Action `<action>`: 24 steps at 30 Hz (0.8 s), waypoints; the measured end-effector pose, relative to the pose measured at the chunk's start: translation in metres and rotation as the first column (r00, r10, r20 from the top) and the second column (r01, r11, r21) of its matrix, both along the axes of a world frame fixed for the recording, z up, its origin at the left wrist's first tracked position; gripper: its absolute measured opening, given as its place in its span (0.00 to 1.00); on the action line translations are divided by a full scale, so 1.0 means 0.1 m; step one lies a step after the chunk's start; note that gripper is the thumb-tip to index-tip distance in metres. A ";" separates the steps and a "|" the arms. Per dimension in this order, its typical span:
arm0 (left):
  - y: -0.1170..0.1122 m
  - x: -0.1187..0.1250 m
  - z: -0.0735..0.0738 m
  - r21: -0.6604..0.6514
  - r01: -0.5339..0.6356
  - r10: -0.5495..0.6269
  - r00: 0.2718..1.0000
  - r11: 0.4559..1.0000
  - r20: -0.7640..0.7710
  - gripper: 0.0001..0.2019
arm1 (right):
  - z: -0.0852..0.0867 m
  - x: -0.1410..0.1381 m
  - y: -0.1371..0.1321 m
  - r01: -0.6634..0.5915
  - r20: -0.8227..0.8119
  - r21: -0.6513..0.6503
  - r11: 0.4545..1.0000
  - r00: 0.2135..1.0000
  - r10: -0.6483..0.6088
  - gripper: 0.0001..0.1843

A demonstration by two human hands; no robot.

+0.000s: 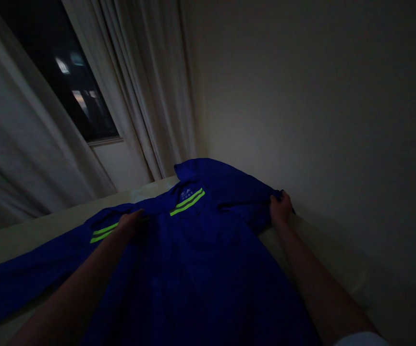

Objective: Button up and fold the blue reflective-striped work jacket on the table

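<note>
Your right hand (pixel 281 207) grips the right-side sleeve of the blue jacket (pixel 208 269) spread over the pale surface (pixel 323 245), apparently keeping it taut; your left hand (pixel 129 222) touches its front, grip too dark to tell.

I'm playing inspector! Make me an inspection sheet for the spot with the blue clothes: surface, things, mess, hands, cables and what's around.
Surface: a pale surface, partly covered by cloth.
Things in hand: one blue garment, spread out, with two yellow-green striped patches on it; the small print by one is too small to read.
Clutter: nothing seen.
Hands: left hand touches the garment's front beside one patch, grip unclear; right hand grips the end of a sleeve.
Cables: nothing seen.
Surroundings: pale curtains, a dark window and a plain wall; dim light.
</note>
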State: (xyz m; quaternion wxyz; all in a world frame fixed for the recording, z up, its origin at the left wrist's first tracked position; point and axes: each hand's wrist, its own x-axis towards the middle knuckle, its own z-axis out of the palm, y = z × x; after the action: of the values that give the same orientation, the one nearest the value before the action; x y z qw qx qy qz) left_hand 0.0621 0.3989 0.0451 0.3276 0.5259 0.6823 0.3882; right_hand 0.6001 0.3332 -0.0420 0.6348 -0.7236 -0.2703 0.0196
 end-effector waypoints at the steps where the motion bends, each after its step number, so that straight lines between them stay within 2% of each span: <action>1: 0.10 0.06 0.06 0.002 -0.005 0.004 0.999 1.000 0.052 0.15 | 0.01 -0.01 -0.01 0.009 -0.018 -0.003 1.000 1.000 -0.009 0.39; 3: 0.27 0.11 0.21 0.042 -0.015 0.007 0.984 0.999 0.178 0.12 | 0.03 -0.03 -0.01 0.026 -0.013 -0.007 1.000 1.000 -0.026 0.38; 6: 0.39 0.06 0.39 0.171 0.016 -0.068 0.951 0.985 0.302 0.17 | 0.06 -0.06 -0.02 0.029 0.026 -0.008 1.000 0.999 -0.029 0.36; 7: 0.38 0.03 0.40 0.197 0.039 -0.100 0.944 0.980 0.314 0.19 | 0.07 -0.06 -0.03 0.028 0.031 -0.009 1.000 0.999 -0.027 0.36; 9: 0.28 -0.06 0.31 0.194 0.089 -0.144 0.946 0.977 0.291 0.20 | 0.08 -0.07 -0.03 0.021 0.034 -0.015 1.000 0.999 -0.021 0.37; 10: 0.20 -0.10 0.22 0.173 0.120 -0.156 0.964 0.978 0.213 0.18 | 0.09 -0.07 -0.04 0.019 0.035 -0.020 1.000 0.999 -0.018 0.37; 12: -0.01 -0.16 -0.02 0.129 0.192 -0.183 0.980 0.973 -0.081 0.16 | 0.11 -0.07 -0.04 0.016 0.044 -0.033 0.999 0.999 -0.015 0.37; 13: -0.13 -0.17 -0.15 0.114 0.240 -0.203 0.943 0.964 -0.262 0.19 | 0.12 -0.08 -0.04 0.016 0.050 -0.038 0.999 0.999 -0.014 0.37; 14: -0.23 -0.18 -0.26 0.096 0.293 -0.226 0.874 0.951 -0.430 0.23 | 0.14 -0.08 -0.04 0.018 0.055 -0.040 0.999 0.998 -0.016 0.36; 16: -0.41 -0.17 -0.42 0.050 0.379 -0.265 0.730 0.924 -0.630 0.29 | 0.17 -0.10 -0.05 0.028 0.059 -0.033 0.999 0.998 -0.027 0.35; 17: -0.47 -0.15 -0.45 0.036 0.401 -0.273 0.683 0.915 -0.678 0.31 | 0.18 -0.11 -0.06 0.038 0.060 -0.025 0.999 0.998 -0.037 0.34; 19: -0.59 -0.11 -0.41 0.045 0.410 -0.251 0.638 0.911 -0.728 0.32 | 0.20 -0.13 -0.08 0.064 0.074 -0.009 0.998 0.995 -0.063 0.32; 22: -0.88 -0.04 -0.25 0.091 0.411 -0.226 0.659 0.907 -0.717 0.31 | 0.25 -0.15 -0.13 0.085 0.162 0.030 0.996 0.983 -0.089 0.27; 24: -1.25 0.00 -0.17 0.044 0.463 -0.308 0.656 0.885 -0.689 0.31 | 0.36 -0.20 -0.17 0.058 0.264 0.090 0.994 0.961 -0.080 0.24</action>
State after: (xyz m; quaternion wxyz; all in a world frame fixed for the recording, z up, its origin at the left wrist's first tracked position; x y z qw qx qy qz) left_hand 0.0616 0.2742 0.0280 0.0793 0.7942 0.5786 0.1679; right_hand 0.5797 0.3159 -0.0064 0.6217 -0.7023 -0.3286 -0.1110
